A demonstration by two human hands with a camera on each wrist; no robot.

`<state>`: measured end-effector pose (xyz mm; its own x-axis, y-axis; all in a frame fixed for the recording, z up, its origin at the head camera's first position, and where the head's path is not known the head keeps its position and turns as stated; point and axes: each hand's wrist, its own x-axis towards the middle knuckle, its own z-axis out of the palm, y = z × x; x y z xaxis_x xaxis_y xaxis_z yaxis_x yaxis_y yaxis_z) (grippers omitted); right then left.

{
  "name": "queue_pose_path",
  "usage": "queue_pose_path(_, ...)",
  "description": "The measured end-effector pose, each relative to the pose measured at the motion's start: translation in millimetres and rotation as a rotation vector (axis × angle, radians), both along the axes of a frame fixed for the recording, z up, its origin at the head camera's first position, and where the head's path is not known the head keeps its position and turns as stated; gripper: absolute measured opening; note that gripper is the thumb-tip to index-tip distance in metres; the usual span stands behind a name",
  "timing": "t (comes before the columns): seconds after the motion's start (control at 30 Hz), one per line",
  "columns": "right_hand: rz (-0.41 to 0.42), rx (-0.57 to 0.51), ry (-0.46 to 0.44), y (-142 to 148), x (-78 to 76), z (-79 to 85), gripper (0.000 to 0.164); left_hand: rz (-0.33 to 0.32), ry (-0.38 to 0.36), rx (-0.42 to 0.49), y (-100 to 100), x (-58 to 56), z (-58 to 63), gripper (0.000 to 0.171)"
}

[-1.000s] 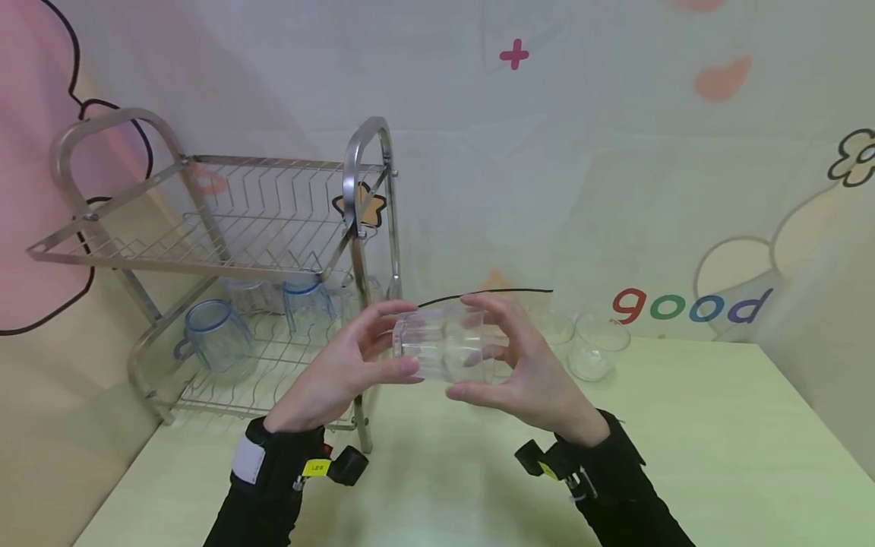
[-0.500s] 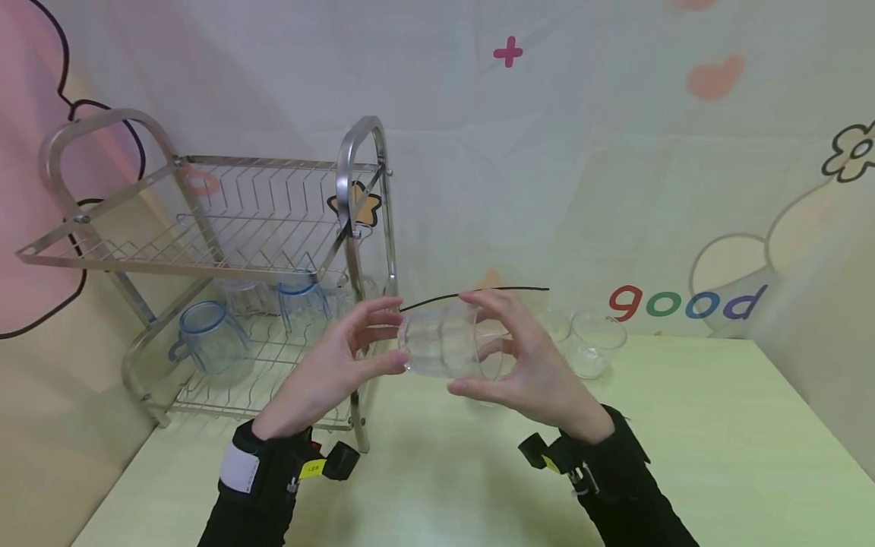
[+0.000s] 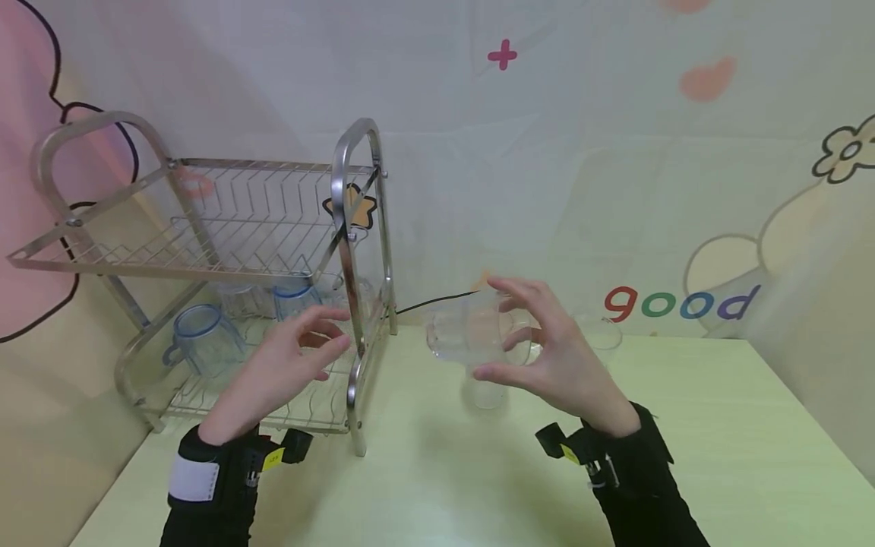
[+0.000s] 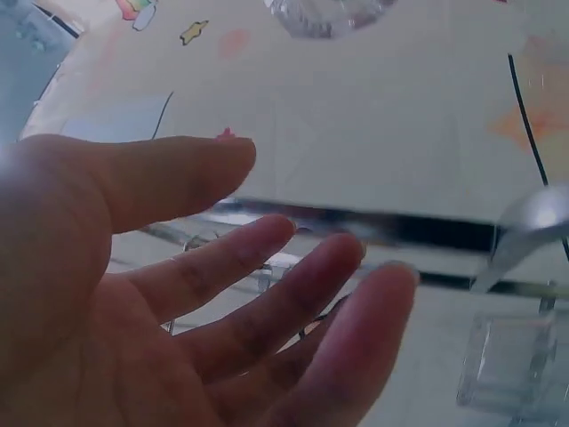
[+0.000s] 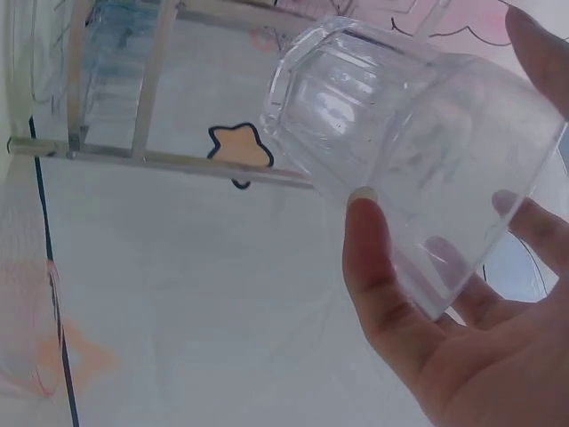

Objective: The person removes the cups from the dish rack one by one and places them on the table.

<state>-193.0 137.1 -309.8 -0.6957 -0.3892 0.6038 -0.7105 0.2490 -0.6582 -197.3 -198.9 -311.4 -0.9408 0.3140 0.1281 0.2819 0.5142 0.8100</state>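
Note:
My right hand (image 3: pixel 557 361) grips a clear drinking glass (image 3: pixel 461 334) by its rim end, above the table. The glass lies on its side in the air, its faceted base pointing left; the right wrist view shows the clear glass (image 5: pixel 356 107) between thumb and fingers. My left hand (image 3: pixel 280 368) holds nothing, its fingers loosely bent, in front of the right side of the metal dish rack (image 3: pixel 349 304). In the left wrist view, a gap separates thumb and fingers of the left hand (image 4: pixel 222 294).
A blue-tinted mug (image 3: pixel 208 342) lies tilted on the rack's lower tier, with several other glasses behind it. Another clear glass (image 3: pixel 487 391) stands on the table (image 3: pixel 424 486) beneath the held one. A further glass (image 3: pixel 604 334) stands behind my right hand.
My left hand has let go of the glass's base and moved left towards the rack. The right hand, still gripping the glass, has shifted slightly right.

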Motion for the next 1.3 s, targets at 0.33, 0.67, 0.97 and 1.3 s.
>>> queue_pose_path(0.33,-0.142,0.128,-0.003,23,5.0,0.0,0.085,0.226,0.12,-0.267,-48,-21.4,-21.2,0.04)
queue_pose_path(0.67,-0.277,0.245,0.004,34,1.4,-1.7,0.08,0.4,0.122,-0.409,-110,-34.0,-37.9,0.051)
queue_pose_path(0.97,-0.356,0.331,-0.043,47,-2.7,3.7,0.08,0.433,0.033,-0.414,-133,-46.7,-46.8,0.068)
queue_pose_path(1.3,-0.424,0.405,-0.047,66,0.5,13.2,0.076,0.486,0.06,-0.466,-122,-57.0,-55.7,0.074)
